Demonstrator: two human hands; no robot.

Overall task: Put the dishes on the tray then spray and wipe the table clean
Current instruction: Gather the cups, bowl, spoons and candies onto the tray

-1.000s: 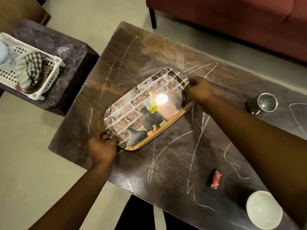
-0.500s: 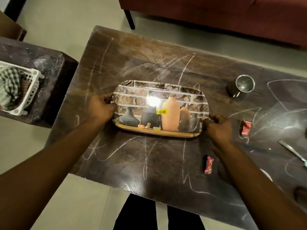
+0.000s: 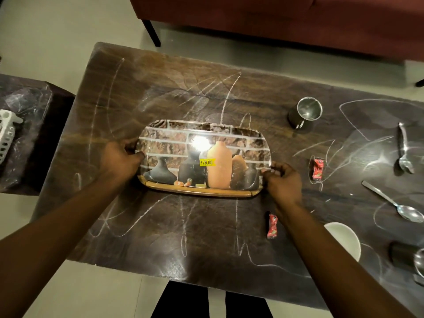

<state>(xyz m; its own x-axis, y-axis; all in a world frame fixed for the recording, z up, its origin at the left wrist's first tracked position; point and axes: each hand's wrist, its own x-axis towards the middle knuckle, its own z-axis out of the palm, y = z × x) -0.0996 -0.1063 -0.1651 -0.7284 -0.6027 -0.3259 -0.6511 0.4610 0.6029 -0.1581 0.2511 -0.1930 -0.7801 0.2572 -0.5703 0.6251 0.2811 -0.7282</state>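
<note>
A glossy tray (image 3: 204, 134) printed with vases and a brick wall lies flat in the middle of the dark table (image 3: 160, 88), which is scribbled with chalk lines. My left hand (image 3: 119, 160) grips its left end and my right hand (image 3: 283, 182) grips its right end. To the right stand a steel mug (image 3: 306, 112), two spoons (image 3: 403, 152) (image 3: 394, 204), a white bowl (image 3: 344, 239) partly behind my right forearm, and another steel cup (image 3: 413, 260) at the frame edge.
Two red candy wrappers (image 3: 317, 168) (image 3: 272, 225) lie on the table right of the tray. A side table (image 3: 29, 134) with a white basket (image 3: 6, 134) stands at the left. A red sofa (image 3: 275, 19) runs along the far side.
The tray has been turned from a diagonal to square with the table and set slightly further right. Both hands stayed on its ends.
</note>
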